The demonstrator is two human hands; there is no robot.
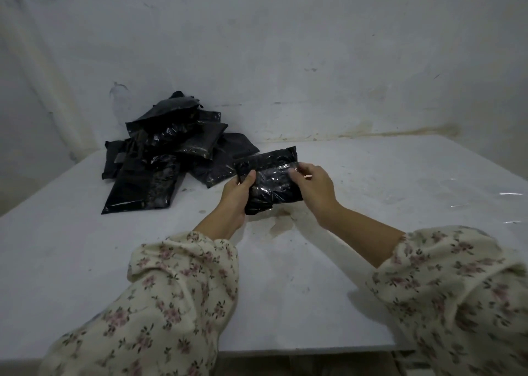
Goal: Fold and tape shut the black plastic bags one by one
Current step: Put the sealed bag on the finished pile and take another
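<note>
A folded black plastic bag is held just above the white table, with shiny clear tape across its top face. My left hand grips its left end, thumb on top. My right hand holds its right end, thumb pressing on the taped surface; something small and pale shows between its fingers. A pile of several black plastic bags lies at the back left of the table, against the wall.
A grey stained wall stands right behind the table. Shiny strips of clear tape lie at the table's right edge. A brown stain marks the tabletop under the held bag.
</note>
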